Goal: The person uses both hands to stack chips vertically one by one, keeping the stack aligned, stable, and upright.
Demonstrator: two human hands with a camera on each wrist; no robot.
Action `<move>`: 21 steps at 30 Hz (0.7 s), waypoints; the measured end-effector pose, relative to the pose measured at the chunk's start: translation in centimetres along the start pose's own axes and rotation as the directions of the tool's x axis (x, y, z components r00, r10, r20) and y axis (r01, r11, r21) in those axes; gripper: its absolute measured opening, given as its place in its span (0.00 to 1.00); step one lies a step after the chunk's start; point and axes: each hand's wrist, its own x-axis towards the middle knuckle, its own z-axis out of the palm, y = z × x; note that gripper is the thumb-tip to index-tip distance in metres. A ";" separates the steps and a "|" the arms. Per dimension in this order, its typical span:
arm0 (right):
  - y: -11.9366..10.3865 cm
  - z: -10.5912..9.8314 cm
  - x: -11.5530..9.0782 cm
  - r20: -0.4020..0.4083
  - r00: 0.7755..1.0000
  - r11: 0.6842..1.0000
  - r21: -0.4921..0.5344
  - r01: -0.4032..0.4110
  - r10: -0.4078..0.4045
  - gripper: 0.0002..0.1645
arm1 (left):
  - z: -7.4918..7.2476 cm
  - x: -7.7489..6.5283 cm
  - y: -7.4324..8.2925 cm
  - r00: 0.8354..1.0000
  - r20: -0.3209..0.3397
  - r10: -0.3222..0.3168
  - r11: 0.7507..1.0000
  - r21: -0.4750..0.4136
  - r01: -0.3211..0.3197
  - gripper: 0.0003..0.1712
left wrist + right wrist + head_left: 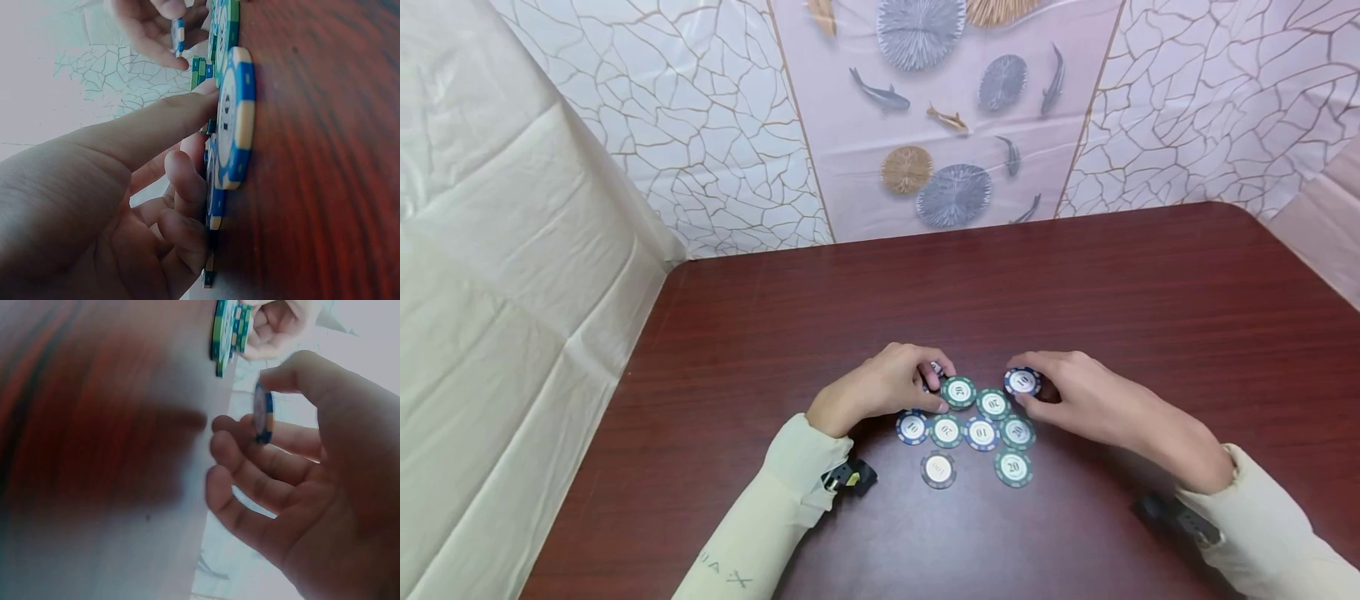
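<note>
My right hand pinches a blue poker chip marked 10 between thumb and fingers. In the right wrist view that blue chip is held off the table, apart from the others. My left hand has thumb and index finger at the edges of a green poker chip marked 20, at the back of the group. Other chips are partly hidden under the left fingers. A blue chip lies beside the left thumb in the left wrist view.
Several more chips lie close together, among them a blue 10 chip and a green 20 chip. Nearer me are a grey chip and another green chip. The dark red table ends at patterned cloth.
</note>
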 end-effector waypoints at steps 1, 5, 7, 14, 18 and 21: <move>-0.2 0.0 0.2 0.001 1.000 1.000 0.007 -0.003 0.003 0.22 | 0.0 0.0 0.0 1.000 -0.001 0.000 1.000 -0.001 0.000 0.21; -0.9 0.1 1.0 0.018 1.000 1.000 -0.007 -0.020 0.021 0.22 | 0.0 -0.1 0.0 1.000 -0.004 0.008 1.000 0.008 -0.008 0.21; -1.2 0.2 1.3 0.034 0.999 0.999 -0.030 -0.026 0.027 0.23 | -0.1 0.0 0.0 1.000 -0.004 0.011 1.000 0.016 -0.011 0.21; -2.1 0.6 2.5 0.048 0.999 0.997 -0.071 -0.001 0.005 0.24 | -0.2 0.2 0.1 1.000 -0.001 0.014 0.999 0.033 -0.014 0.21; -2.4 0.8 3.0 0.031 0.999 0.994 -0.094 0.047 -0.045 0.24 | -0.2 0.2 0.0 1.000 0.005 0.016 0.999 0.035 -0.017 0.21; -2.6 1.0 3.4 0.028 0.997 0.990 -0.115 0.080 -0.078 0.22 | -0.2 0.1 -0.2 1.000 0.006 0.016 0.999 0.030 -0.016 0.22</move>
